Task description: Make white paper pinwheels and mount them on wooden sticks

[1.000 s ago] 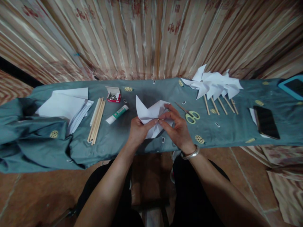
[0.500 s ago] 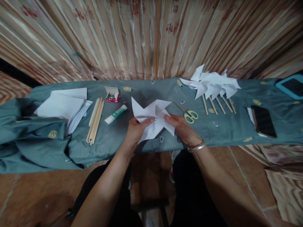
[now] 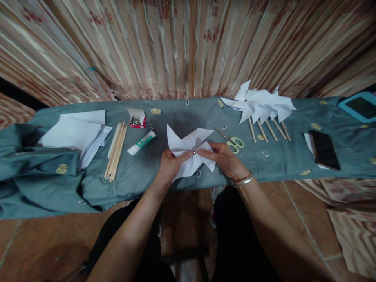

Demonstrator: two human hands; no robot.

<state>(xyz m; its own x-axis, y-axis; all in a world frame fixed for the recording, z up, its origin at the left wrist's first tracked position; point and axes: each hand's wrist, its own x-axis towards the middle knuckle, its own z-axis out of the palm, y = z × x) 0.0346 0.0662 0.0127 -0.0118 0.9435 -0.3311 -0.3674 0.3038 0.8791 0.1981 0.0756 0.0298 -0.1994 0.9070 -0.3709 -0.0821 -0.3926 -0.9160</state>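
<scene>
White paper pinwheel held over the tablecloth, between glue stick and scissors. Grip: left hand pinches it narrowly, thumb on top beside the metal pin; right hand pinches it from the other side, thumb also near the pin. Fingers beneath are hidden.

Risks (judgement): hard thumb pressure could crease or tear the thin paper at the pin; if the point comes through below, it could prick a finger, though the underside does not show. A slackened pinch could let the folded tips spring off. A sideways shift of the right hand could knock the scissors just beside it.

Count: pinwheel in hand, 1; pin in it, 1; glue stick, 1; scissors, 1 pair; small box, 1, contents uncountable; phone, 1; pinwheels on sticks, overlapping, 5 by their sticks; loose sticks, several, exact number unclear; paper sheets, several, likewise.
</scene>
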